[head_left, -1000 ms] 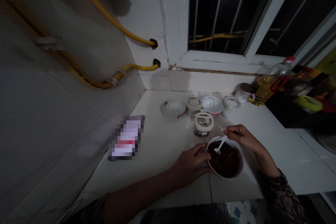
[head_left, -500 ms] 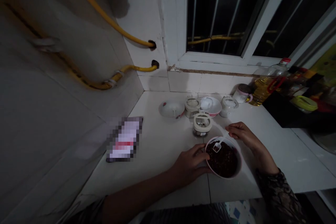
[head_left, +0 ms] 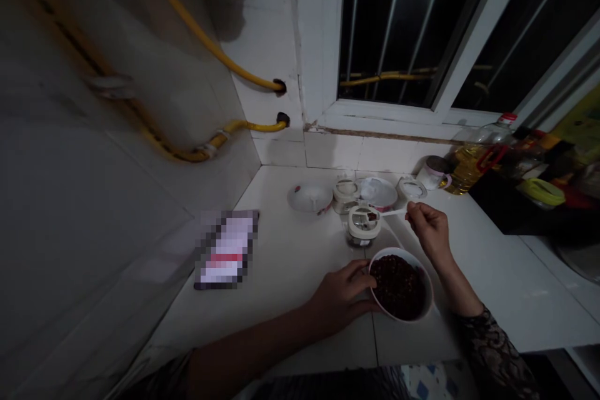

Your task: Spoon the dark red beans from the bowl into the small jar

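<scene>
Hands (head_left: 338,299) on bowl (head_left: 409,254) and spoon (head_left: 392,212)

Pale counter (head_left: 281,269): bowl (head_left: 413,257), three small jars (head_left: 359,234), two dishes (head_left: 300,203), mug (head_left: 432,175), oil bottle (head_left: 464,169), black box (head_left: 504,206), pixelated slab (head_left: 229,250) at left.

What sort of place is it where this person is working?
Most likely a kitchen: a bottle of yellow liquid and lidded jars stand on a white counter, near a bowl of dark reddish food.

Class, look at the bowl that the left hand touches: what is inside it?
The bowl holds a dark red, pale-speckled mixture, its top in plain view. The bottom and anything buried are covered by it, so cannot be seen.
</scene>
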`<state>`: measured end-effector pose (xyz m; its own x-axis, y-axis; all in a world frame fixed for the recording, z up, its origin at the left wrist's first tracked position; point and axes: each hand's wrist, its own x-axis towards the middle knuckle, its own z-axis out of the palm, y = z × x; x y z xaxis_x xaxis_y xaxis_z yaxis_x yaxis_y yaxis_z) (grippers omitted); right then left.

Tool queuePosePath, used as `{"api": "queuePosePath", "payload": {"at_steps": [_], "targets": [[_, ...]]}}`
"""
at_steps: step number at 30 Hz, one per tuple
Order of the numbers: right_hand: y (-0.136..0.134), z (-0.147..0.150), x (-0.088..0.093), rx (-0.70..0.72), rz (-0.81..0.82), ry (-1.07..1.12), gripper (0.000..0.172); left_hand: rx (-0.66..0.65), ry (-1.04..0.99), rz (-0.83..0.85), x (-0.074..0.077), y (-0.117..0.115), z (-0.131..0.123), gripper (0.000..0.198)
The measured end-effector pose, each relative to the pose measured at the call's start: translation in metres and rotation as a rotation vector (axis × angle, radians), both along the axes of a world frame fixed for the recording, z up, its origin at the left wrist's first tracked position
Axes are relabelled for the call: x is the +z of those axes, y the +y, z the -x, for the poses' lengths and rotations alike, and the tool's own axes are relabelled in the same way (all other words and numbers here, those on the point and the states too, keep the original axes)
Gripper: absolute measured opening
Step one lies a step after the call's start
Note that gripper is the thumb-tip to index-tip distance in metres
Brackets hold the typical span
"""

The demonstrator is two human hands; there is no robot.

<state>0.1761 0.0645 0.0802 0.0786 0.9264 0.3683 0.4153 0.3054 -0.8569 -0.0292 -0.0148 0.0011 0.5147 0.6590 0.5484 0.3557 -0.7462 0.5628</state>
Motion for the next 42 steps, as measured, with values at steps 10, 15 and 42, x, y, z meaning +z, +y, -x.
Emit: {"api": "queuePosePath", "payload": {"at_steps": [10, 15, 42], "targets": [[-0.013, -0.008, 0.002, 0.123, -0.426, -0.561, 0.030, 0.002, -0.014, 0.015, 0.000, -0.001, 0.000, 0.031], [-0.021, -0.034, 0.020, 0.172, -0.212, -0.435, 0.039, 0.000, -0.001, 0.009, -0.001, 0.001, 0.000, 0.032], [-0.011, -0.027, -0.012, 0.385, 0.432, -0.199, 0.049, 0.012, 0.018, 0.026, 0.003, -0.001, 0.000, 0.031]]}}
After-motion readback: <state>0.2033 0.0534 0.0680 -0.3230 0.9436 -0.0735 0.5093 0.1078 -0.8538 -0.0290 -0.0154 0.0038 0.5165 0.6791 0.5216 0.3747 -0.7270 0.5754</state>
